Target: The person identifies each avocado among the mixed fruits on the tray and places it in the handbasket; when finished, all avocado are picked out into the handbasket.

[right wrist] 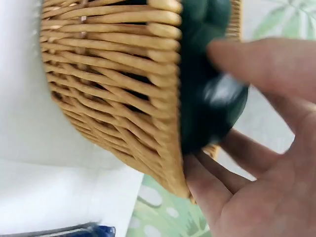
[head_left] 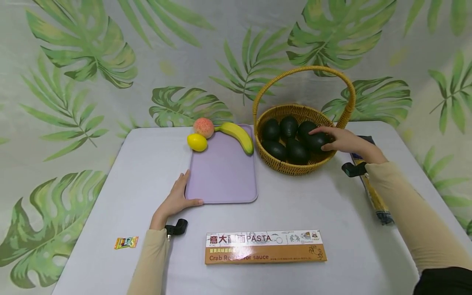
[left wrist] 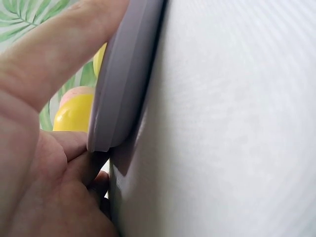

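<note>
My right hand (head_left: 344,141) reaches over the right rim of the wicker basket (head_left: 282,167). It grips a dark green avocado (right wrist: 212,106), thumb on one side and fingers round the other. Several more avocados (head_left: 298,152) lie in the basket. At the front left corner of the lilac tray (head_left: 225,176), my left hand (head_left: 177,198) holds the edge, its thumb along the front side and its fingers at the left side. A banana (head_left: 239,136), a peach (head_left: 203,128) and a yellow lemon (head_left: 197,142) sit at the tray's back end, the lemon overlapping its left edge.
A pasta box (head_left: 265,247) lies flat near the front of the white table (head_left: 147,164). The small wrapped snack (head_left: 126,242) is at the front left. Partly under my right forearm lies a long blue and yellow packet (head_left: 376,196). The basket's tall handle (head_left: 304,69) arches above it.
</note>
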Available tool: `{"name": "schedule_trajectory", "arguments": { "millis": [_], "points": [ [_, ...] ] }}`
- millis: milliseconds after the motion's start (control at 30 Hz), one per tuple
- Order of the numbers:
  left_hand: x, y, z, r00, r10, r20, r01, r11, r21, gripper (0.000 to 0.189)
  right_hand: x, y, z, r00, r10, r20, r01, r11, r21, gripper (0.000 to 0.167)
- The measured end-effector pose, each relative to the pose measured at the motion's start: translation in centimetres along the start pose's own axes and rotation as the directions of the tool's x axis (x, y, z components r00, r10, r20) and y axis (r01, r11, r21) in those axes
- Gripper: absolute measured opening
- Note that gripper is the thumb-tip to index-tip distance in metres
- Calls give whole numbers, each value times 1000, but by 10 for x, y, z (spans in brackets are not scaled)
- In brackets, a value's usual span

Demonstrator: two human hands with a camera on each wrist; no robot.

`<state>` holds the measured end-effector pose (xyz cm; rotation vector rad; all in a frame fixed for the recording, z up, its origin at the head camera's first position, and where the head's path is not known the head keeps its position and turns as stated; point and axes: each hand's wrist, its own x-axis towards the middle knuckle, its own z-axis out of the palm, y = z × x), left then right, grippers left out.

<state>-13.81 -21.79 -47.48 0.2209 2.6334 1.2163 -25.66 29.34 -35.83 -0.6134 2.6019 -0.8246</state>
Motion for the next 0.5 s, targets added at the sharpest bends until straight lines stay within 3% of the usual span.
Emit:
{"name": "schedule_trajectory", "arguments": {
  "millis": [200, 500],
  "points": [
    [0, -2, 1, 1000, -1, -1, 1, 1000, 3, 115, 12, 3, 11, 999, -40, -11, 39, 993, -112, 48],
    [1, -2, 3, 1000, 4, 5, -4, 1000, 3, 115, 14, 5, 20, 999, 19, -32, -22, 995, -94, 51]
  ]
}}
